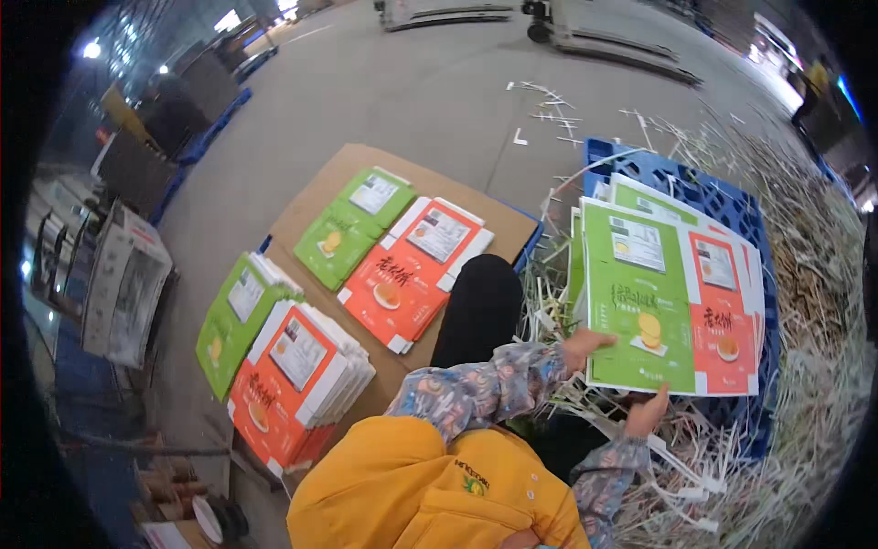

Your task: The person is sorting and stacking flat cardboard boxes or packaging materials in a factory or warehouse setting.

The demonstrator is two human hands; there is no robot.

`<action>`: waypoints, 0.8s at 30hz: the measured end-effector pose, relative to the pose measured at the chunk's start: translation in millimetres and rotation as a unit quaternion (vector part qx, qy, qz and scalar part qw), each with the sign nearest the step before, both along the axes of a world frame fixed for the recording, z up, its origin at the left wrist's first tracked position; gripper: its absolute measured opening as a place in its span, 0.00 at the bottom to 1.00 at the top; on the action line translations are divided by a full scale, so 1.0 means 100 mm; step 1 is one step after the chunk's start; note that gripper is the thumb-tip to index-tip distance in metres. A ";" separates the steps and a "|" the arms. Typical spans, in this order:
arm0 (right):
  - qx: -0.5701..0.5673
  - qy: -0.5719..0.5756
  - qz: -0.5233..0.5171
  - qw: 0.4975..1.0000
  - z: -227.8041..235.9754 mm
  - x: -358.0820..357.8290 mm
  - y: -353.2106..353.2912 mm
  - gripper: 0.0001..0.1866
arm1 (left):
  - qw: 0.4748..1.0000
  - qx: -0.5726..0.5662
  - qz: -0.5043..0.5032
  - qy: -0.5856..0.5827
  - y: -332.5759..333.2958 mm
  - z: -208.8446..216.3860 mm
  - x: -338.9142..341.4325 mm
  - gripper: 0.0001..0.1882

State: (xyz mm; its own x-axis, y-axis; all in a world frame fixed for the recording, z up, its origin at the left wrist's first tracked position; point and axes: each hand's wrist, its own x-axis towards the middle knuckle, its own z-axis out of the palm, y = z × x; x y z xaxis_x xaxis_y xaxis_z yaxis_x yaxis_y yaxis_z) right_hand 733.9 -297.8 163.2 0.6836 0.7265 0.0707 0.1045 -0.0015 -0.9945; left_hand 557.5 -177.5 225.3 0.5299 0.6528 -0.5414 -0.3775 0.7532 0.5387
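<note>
Both my hands are on a printed cardboard sheet, part green and part red-orange, which lies over a pile of similar sheets at the right. My left hand grips its lower left corner, thumb on top and the other fingers mostly hidden. At the near edge, my right hand pinches the sheet from below, with its fingertips out of sight under it. The sheets underneath stick out unevenly at the far and right sides. Below them shows a blue plastic pallet.
Left of me, green stacks and red-orange stacks of printed sheets rest on a brown cardboard base. Paper strips are heaped around the pallet. Pallet jack forks lie across the far floor. A person stands far right.
</note>
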 end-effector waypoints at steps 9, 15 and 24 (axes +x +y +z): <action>0.104 0.389 0.012 0.915 0.47 -0.09 0.07 0.20 | 0.999 0.016 -0.031 0.019 -0.01 0.13 -0.03 0.19; 0.246 0.573 -0.004 0.781 0.56 -0.32 0.15 0.11 | 0.998 -0.053 0.019 -0.041 0.16 0.30 -0.06 0.18; -0.020 0.449 0.120 0.885 0.64 0.24 -0.55 0.09 | 0.998 -0.026 0.050 -0.005 0.16 0.20 -0.02 0.16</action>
